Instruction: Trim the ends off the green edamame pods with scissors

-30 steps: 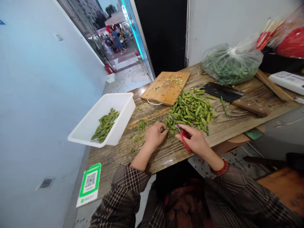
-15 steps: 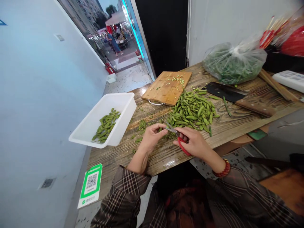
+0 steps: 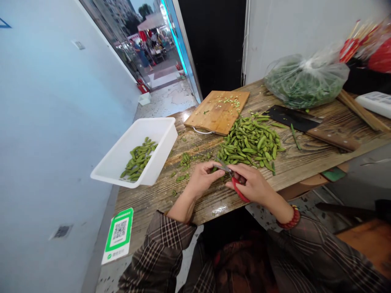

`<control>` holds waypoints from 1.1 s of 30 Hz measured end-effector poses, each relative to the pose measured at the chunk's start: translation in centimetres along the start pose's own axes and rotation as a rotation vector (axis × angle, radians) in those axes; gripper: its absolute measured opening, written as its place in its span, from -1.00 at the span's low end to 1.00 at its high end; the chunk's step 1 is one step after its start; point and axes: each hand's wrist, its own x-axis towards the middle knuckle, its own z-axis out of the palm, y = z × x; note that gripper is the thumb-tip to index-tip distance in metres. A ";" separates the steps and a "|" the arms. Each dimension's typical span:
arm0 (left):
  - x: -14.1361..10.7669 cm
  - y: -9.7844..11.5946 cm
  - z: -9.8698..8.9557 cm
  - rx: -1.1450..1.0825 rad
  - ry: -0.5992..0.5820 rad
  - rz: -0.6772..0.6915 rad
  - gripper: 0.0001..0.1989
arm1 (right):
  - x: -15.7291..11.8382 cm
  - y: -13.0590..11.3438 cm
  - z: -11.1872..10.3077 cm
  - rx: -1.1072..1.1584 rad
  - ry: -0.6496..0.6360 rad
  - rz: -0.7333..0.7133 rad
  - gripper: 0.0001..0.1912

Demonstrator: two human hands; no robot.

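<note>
Red-handled scissors are in my right hand, its fingers closed round the handles and the blades pointing left. My left hand is pinched at the blade tips; whatever lies between its fingers is too small to make out. A heap of green pods lies just beyond both hands. Small trimmed bits are scattered on the wooden table left of the heap. To the left, a white plastic bin holds more pods.
A cutting board with chopped bits lies behind the heap. On the right are a cleaver, a bag of greens and a wooden stick. A QR code card is at the table's left edge.
The whole view has shifted slightly. My left hand's fingers have come a little nearer to my right hand, which still holds the scissors.
</note>
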 end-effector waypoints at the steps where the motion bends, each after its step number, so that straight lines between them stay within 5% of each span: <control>1: 0.0 0.0 -0.1 0.012 -0.004 0.012 -0.83 | 0.0 0.1 0.0 -0.012 -0.004 0.002 -0.55; 9: 0.1 0.2 -0.9 0.142 -0.002 0.062 -0.83 | -0.2 0.2 0.0 -0.090 -0.029 -0.020 -0.56; 18: 0.1 0.5 -1.2 -0.252 0.198 -0.140 -0.70 | 0.0 0.0 0.0 0.004 0.083 0.056 -0.57; 33: 0.1 0.2 -0.5 -0.277 0.168 -0.116 -0.69 | 0.2 -0.3 0.0 0.045 0.073 0.100 -0.54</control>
